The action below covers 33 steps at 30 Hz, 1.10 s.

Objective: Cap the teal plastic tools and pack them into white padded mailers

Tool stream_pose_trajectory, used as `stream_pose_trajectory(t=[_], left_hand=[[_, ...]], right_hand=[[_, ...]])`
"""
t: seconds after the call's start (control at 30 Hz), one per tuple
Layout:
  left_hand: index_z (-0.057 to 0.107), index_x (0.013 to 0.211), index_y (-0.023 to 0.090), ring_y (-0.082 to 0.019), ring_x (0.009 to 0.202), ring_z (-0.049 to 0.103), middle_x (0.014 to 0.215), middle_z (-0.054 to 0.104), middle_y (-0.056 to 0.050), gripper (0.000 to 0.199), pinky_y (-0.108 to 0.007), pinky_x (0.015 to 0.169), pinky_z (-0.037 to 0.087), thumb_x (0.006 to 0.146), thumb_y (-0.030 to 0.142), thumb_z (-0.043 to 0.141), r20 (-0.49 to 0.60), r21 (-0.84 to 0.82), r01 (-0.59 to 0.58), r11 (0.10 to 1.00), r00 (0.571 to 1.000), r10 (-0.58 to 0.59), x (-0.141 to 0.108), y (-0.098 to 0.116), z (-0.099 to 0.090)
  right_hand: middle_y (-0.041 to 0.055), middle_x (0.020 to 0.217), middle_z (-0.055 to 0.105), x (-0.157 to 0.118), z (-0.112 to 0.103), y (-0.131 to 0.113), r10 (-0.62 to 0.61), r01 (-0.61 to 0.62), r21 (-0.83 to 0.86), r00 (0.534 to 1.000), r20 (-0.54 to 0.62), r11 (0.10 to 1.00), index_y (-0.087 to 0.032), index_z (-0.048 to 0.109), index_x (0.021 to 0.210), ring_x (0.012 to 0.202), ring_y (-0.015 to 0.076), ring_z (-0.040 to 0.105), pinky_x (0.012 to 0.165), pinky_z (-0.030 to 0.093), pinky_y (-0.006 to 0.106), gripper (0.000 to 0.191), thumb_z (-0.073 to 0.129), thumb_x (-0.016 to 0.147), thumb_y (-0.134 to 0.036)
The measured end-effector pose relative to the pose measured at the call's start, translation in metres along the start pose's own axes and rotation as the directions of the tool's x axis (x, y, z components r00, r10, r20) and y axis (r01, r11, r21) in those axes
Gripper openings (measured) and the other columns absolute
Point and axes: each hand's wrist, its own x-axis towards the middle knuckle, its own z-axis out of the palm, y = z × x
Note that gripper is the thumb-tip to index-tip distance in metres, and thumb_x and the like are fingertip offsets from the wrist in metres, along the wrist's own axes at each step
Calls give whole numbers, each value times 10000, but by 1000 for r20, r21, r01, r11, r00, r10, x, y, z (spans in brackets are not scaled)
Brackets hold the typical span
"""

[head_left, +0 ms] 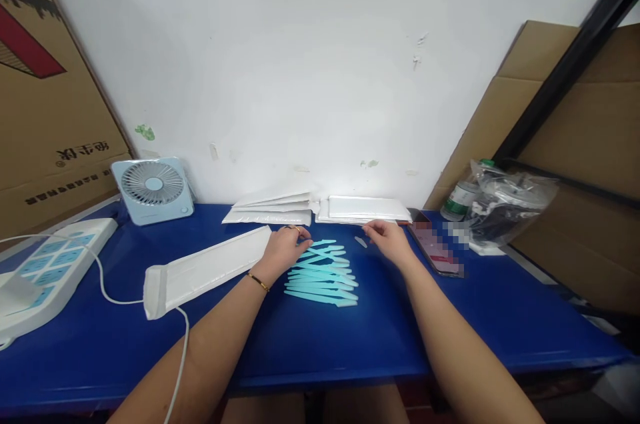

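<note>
Several turquoise sticks with pale tips point(320, 274) lie in a loose row on the blue table point(325, 351). My left hand point(287, 247) is at the upper left end of the row, its thumb and fingers closed together at a stick's end; the exact hold is too small to make out. My right hand point(387, 239) is to the right of the row, thumb and index finger pinched beside a small translucent piece point(361, 242). A long white padded envelope point(210, 267) lies to the left, its upper end next to my left hand.
Stacks of white envelopes point(273, 209) stand by the wall. At the left are a light blue fan point(155, 191), a power strip point(65, 271) and a white cable. At the right are a phone point(433, 247), a bottle point(457, 201) and a plastic bag point(517, 204).
</note>
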Motion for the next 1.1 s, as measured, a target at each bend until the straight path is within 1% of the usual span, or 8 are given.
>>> stream_pose_trajectory(t=[0.1, 0.27, 0.37, 0.47, 0.57, 0.73, 0.9, 1.1], left_hand=[[670, 876, 246, -239, 935, 571, 933, 680, -36, 195, -317, 790, 395, 781, 376, 561, -17, 121, 69, 990, 998, -67, 3, -7, 1], [675, 778, 260, -245, 911, 561, 884, 680, -26, 156, -312, 743, 390, 767, 370, 566, 63, 133, 78, 988, 994, -87, 3, -8, 3], [665, 773, 254, -252, 890, 564, 849, 681, -36, 201, -311, 717, 392, 791, 404, 533, 66, 131, 72, 989, 995, -81, 2, -5, 2], [654, 755, 246, -247, 850, 574, 770, 676, -37, 263, -307, 705, 393, 823, 438, 487, 58, 144, 63, 988, 996, -72, 1, -1, 0], [661, 794, 249, -224, 823, 589, 795, 681, -23, 195, -287, 676, 390, 780, 412, 555, 65, 108, 52, 993, 996, -59, 0, 2, 0], [671, 746, 246, -188, 797, 608, 802, 692, 3, 117, -258, 636, 387, 740, 326, 587, 164, 69, 40, 997, 985, -51, -1, 7, 3], [663, 753, 230, -170, 771, 620, 809, 694, 1, 125, -239, 641, 405, 756, 244, 538, 180, 73, 83, 994, 979, -95, -3, 9, 4], [646, 783, 221, -171, 756, 617, 797, 687, -5, 142, -234, 597, 391, 787, 308, 533, 161, -6, 112, 994, 981, -109, 0, 4, 3]], right_hand=[[59, 718, 664, 5, 1, 17, 37, -40, -282, 999, -13, 958, -186, 677, 710, 672, 199, 593, 587, 397, 271, 221, 618, 735, -397], [72, 845, 655, 5, 15, 21, -6, 60, -381, 990, 144, 923, -183, 658, 766, 778, 198, 602, 653, 412, 257, 102, 618, 750, -275], [88, 847, 641, 4, 21, 11, -68, 145, -505, 983, 168, 851, -173, 637, 774, 778, 204, 600, 662, 400, 266, 97, 555, 790, -223], [108, 849, 631, 2, 26, 1, -91, 168, -578, 983, 160, 799, -159, 610, 752, 748, 205, 598, 640, 387, 274, 106, 513, 792, -175], [96, 844, 635, 1, 30, -3, -112, 161, -504, 986, 127, 849, -162, 590, 747, 744, 193, 593, 641, 389, 265, 76, 518, 770, -164], [7, 670, 620, 0, 23, 2, -51, 68, -182, 994, 96, 981, -185, 587, 727, 606, 144, 556, 588, 396, 237, 64, 536, 743, -221], [4, 637, 615, -1, 16, 6, -69, 61, 48, 980, 189, 997, -175, 634, 804, 570, 141, 546, 545, 397, 238, 193, 556, 771, -349], [14, 623, 606, -2, 15, 2, -100, 65, 135, 957, 273, 989, -162, 682, 850, 574, 141, 537, 548, 398, 244, 298, 562, 788, -427]])
